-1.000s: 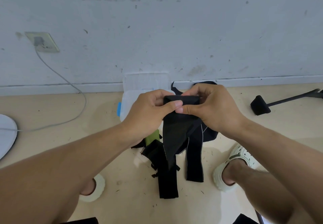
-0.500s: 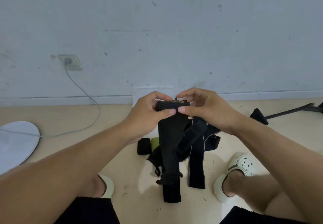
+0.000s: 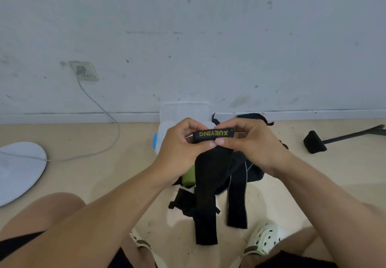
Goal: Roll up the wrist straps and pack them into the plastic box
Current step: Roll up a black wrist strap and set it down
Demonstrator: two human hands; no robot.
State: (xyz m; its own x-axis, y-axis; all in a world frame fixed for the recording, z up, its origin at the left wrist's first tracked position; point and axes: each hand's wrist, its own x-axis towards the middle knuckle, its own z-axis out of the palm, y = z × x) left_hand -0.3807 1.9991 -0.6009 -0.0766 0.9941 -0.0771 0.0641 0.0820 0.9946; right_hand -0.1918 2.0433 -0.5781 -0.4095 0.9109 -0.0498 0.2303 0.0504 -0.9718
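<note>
So the black wrist strap [image 3: 211, 175] is up in the air in front of us, its top end rolled into a tight little tube with yellow XUEYING lettering showing upside down, and the loose tail hanging straight down toward the floor. Our left hand [image 3: 181, 142] has its fingers curled over the left end of the roll with the thumb pressing from below, and our right hand [image 3: 248, 144] pinches the right end the same way, thumbs almost meeting in the middle.

Right behind our hands, against the wall, sits the clear plastic box [image 3: 183, 111] with a blue latch on its left side, mostly hidden by our knuckles. Under the hanging tail there's a pile of other straps [image 3: 237, 196] on the floor, plus a green roll [image 3: 188, 176] peeking out beside our left wrist.

Farther out: a white clog [image 3: 264, 239] near right, a wall socket [image 3: 84, 70] with a grey cable [image 3: 104, 111] far left, and a black stand leg [image 3: 315, 142] far right.
</note>
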